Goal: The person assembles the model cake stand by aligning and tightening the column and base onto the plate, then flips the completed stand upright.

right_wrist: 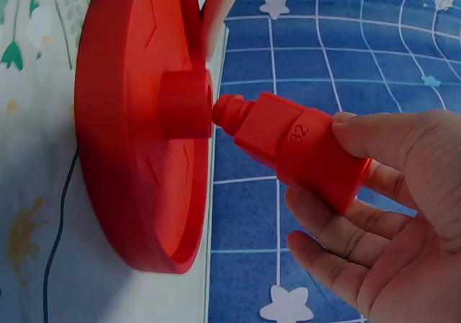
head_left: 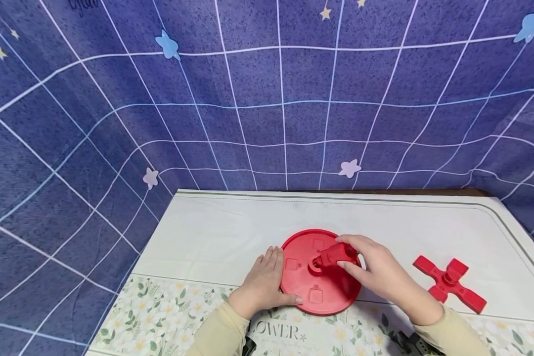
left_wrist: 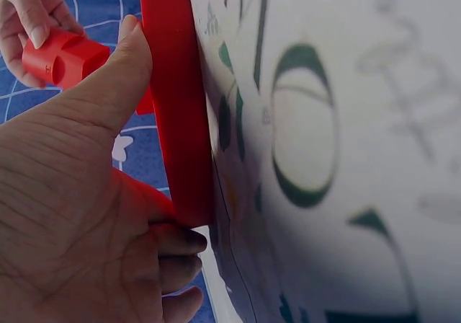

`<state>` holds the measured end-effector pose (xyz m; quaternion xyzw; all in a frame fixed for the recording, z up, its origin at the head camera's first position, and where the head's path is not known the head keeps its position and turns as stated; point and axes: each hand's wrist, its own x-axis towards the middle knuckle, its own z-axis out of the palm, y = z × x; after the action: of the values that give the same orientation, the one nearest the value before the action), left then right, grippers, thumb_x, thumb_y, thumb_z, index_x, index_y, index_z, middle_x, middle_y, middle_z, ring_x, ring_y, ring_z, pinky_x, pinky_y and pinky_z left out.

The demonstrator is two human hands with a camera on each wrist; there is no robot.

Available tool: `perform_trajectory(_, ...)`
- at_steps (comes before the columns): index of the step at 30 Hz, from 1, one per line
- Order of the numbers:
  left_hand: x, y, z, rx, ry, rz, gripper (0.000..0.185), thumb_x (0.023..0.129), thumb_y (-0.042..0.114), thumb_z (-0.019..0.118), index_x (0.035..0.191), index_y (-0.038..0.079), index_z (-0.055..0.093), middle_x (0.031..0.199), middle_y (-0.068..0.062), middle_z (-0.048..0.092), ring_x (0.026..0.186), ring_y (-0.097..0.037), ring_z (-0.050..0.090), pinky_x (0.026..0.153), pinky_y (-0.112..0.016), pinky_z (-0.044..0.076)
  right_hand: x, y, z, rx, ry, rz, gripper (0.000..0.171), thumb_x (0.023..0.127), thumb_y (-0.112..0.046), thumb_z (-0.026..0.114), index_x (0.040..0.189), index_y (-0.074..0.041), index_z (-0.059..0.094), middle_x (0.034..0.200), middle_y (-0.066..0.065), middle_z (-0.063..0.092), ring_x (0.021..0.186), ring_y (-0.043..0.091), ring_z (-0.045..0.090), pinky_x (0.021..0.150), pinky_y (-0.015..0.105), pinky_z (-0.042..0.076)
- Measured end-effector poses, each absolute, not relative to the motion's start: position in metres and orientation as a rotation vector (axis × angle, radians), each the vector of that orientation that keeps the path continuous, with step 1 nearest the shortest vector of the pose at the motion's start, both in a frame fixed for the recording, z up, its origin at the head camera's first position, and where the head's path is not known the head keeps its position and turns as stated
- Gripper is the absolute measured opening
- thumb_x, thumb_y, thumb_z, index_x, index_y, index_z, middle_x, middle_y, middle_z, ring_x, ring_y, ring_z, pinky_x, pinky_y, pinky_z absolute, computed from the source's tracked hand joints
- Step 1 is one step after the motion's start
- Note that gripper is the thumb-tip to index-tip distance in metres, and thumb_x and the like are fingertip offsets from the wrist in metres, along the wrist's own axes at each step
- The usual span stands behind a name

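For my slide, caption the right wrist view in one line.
Right hand holds a red peg, its narrow tip at the hub of a red disc on the table.

Red cross-shaped piece lies flat on table, right of centre, well apart from other red parts; raised hub at middle of four arms. White tablecloth covers table, thin dark border line near far edge. Floral strip along near edge, green leaves, pale blossoms, printed word partly visible, perhaps "FLOWER". Blue backdrop cloth behind and at left, white grid lines, scattered pale stars.
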<state>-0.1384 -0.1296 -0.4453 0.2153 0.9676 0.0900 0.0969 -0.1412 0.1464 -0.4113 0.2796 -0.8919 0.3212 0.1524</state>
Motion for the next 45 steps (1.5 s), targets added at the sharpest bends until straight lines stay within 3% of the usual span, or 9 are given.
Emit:
perform_trajectory(19,-0.139,-0.129,-0.449,0.616,2.853,0.284,0.117,0.075,0.069,0.069,0.151,-0.006,0.022,0.157,-0.021,0.024,0.146,-0.036,0.017,0.116,-0.049,0.023,-0.145,0.123,-0.412,0.878,-2.625,0.844,0.058,0.081,-0.014,0.079,0.133,-0.001,0.056,0.121,0.011,0.063,0.109,0.026,0.062,0.088,0.045,0.054)
perform_trajectory(37,-0.140,-0.131,-0.446,0.612,2.845,0.317,0.117,0.076,0.068,0.069,0.151,-0.007,0.020,0.157,-0.022,0.023,0.146,-0.036,0.016,0.116,-0.047,0.023,-0.156,0.113,-0.413,0.922,-2.588,0.906,0.056,0.082,-0.025,0.080,0.131,-0.006,0.061,0.123,0.010,0.064,0.114,0.026,0.061,0.094,0.045,0.051)
perform_trajectory(42,-0.140,-0.132,-0.447,0.603,2.836,0.356,0.117,0.076,0.067,0.070,0.152,-0.006,0.019,0.158,-0.022,0.022,0.146,-0.036,0.016,0.116,-0.048,0.023,-0.156,0.108,-0.415,0.858,-2.628,0.979,0.054,0.081,-0.025,0.081,0.128,-0.007,0.062,0.116,0.005,0.068,0.102,0.022,0.066,0.086,0.040,0.055)
perform_trajectory(45,-0.139,-0.132,-0.449,0.601,2.836,0.367,0.117,0.076,0.067,0.070,0.152,-0.006,0.019,0.158,-0.021,0.022,0.146,-0.035,0.017,0.116,-0.048,0.024,-0.156,0.107,-0.417,0.809,-2.633,1.013,0.050,0.080,-0.028,0.082,0.123,-0.009,0.064,0.103,-0.001,0.069,0.089,0.016,0.066,0.076,0.035,0.057)
